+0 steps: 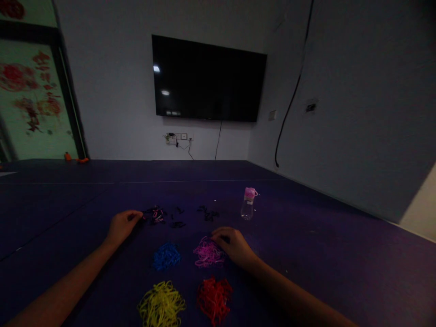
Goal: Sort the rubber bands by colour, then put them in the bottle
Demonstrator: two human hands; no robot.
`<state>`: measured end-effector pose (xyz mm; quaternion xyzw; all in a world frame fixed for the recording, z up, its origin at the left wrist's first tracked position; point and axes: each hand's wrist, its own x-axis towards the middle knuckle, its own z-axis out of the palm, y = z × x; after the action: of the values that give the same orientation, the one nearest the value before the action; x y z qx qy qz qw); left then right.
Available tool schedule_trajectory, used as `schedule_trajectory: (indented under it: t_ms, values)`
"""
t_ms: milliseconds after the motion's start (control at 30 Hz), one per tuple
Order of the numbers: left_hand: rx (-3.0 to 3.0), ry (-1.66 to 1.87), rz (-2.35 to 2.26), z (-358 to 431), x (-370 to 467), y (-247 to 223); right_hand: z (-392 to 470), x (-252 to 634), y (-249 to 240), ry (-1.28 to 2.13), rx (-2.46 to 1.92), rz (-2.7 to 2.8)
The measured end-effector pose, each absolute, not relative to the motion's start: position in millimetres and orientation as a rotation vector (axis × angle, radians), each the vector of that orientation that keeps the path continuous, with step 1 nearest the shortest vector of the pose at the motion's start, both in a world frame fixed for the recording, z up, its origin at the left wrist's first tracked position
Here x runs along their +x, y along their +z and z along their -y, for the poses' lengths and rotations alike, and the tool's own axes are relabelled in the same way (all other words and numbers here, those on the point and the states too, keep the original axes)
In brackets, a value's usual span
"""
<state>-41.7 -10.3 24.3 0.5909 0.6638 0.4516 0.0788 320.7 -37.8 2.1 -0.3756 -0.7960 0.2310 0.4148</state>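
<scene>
My left hand (123, 225) is closed in a pinch at the left edge of a small pile of black bands mixed with a few pink ones (157, 215). What its fingertips hold is too small to make out. At the upper edge of a pink pile of thin elastic bands (207, 253), my right hand (234, 245) has thumb and fingers pressed together; anything between them is hidden. Beside the pink pile lies a blue pile of bands (166, 256). Nearer to me are a yellow pile (162, 305) and a red pile (214, 299).
A clear bottle with a pink cap (250, 193) stands upright beyond my right hand. Loose black pieces (208, 213) lie scattered on the dark purple surface (323, 254). A television (209, 81) hangs on the far wall, and a black cable (289, 109) runs down the right wall.
</scene>
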Motion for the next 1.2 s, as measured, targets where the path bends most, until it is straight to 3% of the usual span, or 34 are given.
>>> schedule_trajectory:
  t_ms: [800, 1200]
  values:
    - [1.84, 1.489, -1.963, 10.5, -43.7, 18.0, 40.9, 320.1, 5.7, 0.595, -0.965, 2.006]
    - [1.885, 1.179, -2.111, 5.3, -48.8, 17.6, 39.3, 320.6, 4.3, 0.568, -0.959, 2.023]
